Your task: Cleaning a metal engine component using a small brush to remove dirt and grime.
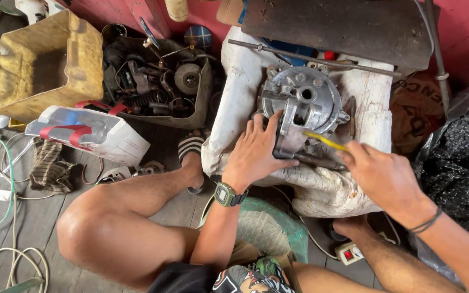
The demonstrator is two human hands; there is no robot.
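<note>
**Presently: Housing Braced by the Left Hand, Tool Entering from the Right**

Support. A white, worn block (234, 81) serves as the work surface. It stands between the person's knees, with a dark metal plate (343, 27) at its far edge and a long steel rod (310, 57) lying across its top.

Workpiece. A round, cast aluminium housing (305, 100) lies flat on the block, open face up, with a central bore and bolt bosses around the rim. It sits directly ahead of both hands, toward the far side of the block.

Left hand. The left hand (256, 154) rests palm-down on the near-left edge of the housing. Its fingers are spread and extended, pressing on the casting rather than closing around it. The thumb points up toward the bore. This is the nearer hand to the housing and is in contact with it.

Right hand. The right hand (384, 173) is to the right of the housing and nearer the person, apart from the casting itself. Its fingers are curled closed around a slender yellow-handled tool (324, 140).

Governing relation. The tool's long axis runs from lower right to upper left, its tip directed at the housing just beside the left fingertips. The exact contact point is hidden.

Surroundings. A box of dark engine parts (158, 81) stands to the left.
</note>
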